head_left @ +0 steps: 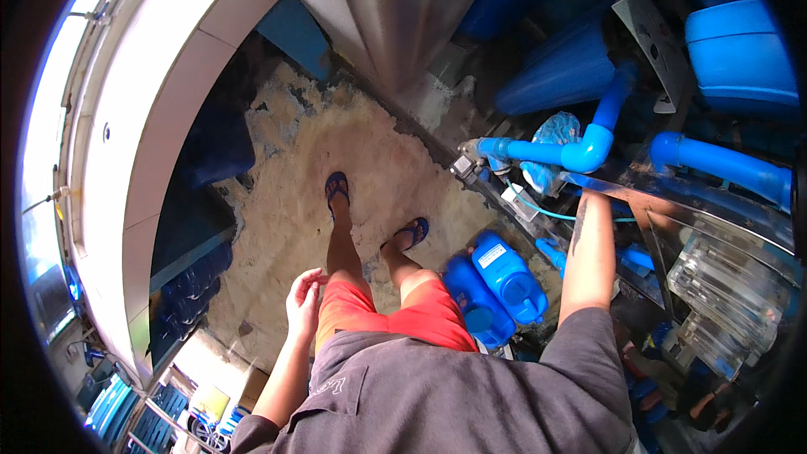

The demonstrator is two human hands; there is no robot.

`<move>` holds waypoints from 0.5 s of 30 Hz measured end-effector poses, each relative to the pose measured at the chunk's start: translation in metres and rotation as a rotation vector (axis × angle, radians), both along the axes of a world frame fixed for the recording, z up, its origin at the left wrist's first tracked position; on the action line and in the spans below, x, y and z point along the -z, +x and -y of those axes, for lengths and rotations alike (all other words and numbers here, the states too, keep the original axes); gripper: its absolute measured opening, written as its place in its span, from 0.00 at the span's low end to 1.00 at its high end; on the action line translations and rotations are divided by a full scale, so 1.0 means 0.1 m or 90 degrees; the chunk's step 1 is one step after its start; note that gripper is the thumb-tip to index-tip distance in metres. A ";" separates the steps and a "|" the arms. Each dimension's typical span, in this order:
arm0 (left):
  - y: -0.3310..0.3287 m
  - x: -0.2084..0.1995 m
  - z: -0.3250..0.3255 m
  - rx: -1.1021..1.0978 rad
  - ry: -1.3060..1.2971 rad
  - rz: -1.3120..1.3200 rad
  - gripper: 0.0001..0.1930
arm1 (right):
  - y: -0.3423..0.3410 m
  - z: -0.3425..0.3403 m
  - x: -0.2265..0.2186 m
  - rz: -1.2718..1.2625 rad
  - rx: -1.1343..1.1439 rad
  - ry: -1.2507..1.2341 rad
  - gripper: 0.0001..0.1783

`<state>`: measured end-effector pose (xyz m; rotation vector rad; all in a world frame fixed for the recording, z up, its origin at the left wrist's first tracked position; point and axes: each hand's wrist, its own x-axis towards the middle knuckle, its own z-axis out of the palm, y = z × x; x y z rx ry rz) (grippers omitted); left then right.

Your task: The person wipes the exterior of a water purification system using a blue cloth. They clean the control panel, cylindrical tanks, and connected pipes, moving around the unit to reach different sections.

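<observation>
Reaching in at the edge of the metal frame [664, 206], the right forearm [588, 261] disappears near the wrist, so whether the right grip is spread or closed, and on what, I cannot tell. The left grip [304, 296] hangs near the left thigh, its fingers loosely curled, with nothing seen in it. Nearest to the reach is the blue pipe [591, 151], its elbow just beyond the point where the arm vanishes, with a plastic-wrapped bundle [559, 130] beside it. Working well here probably means feeling the way in slowly, keeping the wrist off the frame's edge, not leaning on the pipe and leaving slack in the thin hose [545, 213] that passes near the arm. Both feet should stay planted clear of the two blue jugs [508, 273], and the free left side could steady the body. Hard to make out are the fittings under the frame, lost in shadow; the clear cylinders [723, 294] overlap confusingly, and the dark rim of the view cuts off the blue tank [740, 50] at far right.
</observation>
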<state>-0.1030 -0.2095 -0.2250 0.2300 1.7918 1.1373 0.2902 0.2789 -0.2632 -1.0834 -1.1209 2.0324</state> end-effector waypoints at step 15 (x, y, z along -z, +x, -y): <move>-0.07 -0.20 -0.39 0.083 0.070 0.020 0.12 | -0.31 1.37 -0.45 0.059 0.528 0.163 0.24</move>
